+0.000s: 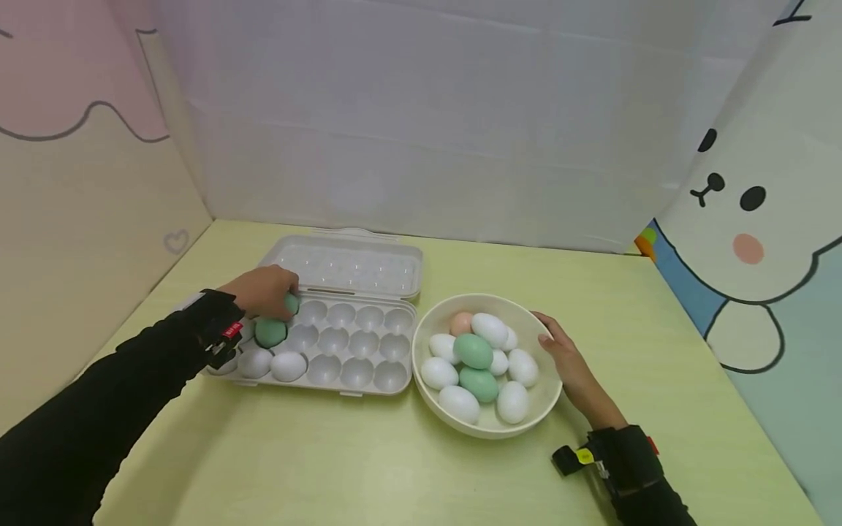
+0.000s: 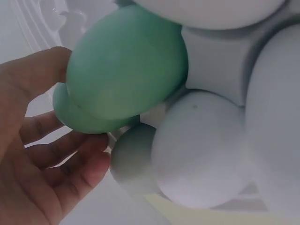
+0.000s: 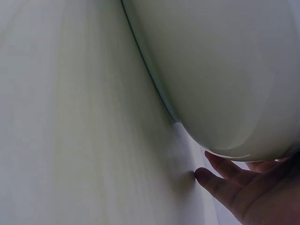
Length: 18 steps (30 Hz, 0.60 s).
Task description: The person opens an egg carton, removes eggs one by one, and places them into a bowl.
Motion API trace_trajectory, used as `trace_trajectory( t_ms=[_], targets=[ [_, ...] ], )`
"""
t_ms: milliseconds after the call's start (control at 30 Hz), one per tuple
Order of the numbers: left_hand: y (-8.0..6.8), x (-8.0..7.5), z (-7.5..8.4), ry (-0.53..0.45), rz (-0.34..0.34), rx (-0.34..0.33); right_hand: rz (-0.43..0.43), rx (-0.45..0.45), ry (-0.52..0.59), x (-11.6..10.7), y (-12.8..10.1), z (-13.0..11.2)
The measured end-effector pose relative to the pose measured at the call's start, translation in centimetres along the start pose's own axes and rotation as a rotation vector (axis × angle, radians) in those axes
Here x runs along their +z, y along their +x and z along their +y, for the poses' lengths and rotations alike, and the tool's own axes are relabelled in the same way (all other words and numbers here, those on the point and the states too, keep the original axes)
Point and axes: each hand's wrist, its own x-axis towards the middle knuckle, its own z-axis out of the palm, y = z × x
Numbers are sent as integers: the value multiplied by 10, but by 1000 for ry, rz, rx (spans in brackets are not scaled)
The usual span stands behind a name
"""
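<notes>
In the head view my left hand point(image 1: 266, 291) pinches a green egg point(image 1: 291, 303) at the back row of a pale plastic egg carton point(image 1: 365, 389). Just in front of it, another green egg point(image 1: 270, 332) sits in the carton, with white eggs point(image 1: 288, 367) in its left cells. The left wrist view shows the thumb and fingers around the farther green egg, partly hidden by the nearer green egg point(image 2: 126, 65). My right hand point(image 1: 574, 369) holds the right rim of a cream bowl point(image 1: 485, 432), thumb over the edge and fingers along the outside point(image 3: 239, 37).
White, green and orange-pink eggs point(image 1: 462, 324) fill the bowl, which stands close to the carton's right end. The carton's lid point(image 1: 349, 263) lies folded back toward the white rear sheet point(image 1: 421, 131). Printed panels border the yellow-green table point(image 1: 329, 467) left and right.
</notes>
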Motion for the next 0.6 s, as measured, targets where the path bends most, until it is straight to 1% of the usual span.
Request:
trace_trajectory(
  t_ms=[100,167,233,367,500,600],
  targets=[
    [-3,-6,5,17,28,4,0,-15,12,0,0,0],
    [-4,-12,10,27,69,37,-1,-32,25,0,0,-1],
    [-3,-17,15,24,128,99,0,-50,36,0,0,-1],
    [2,-25,33,-38,246,241,-1,-51,37,-1,-1,0],
    [7,-29,58,-106,327,369,-8,-40,29,-1,-1,1],
    [12,-31,80,-139,366,471,-14,-40,31,0,0,1]
  ],
)
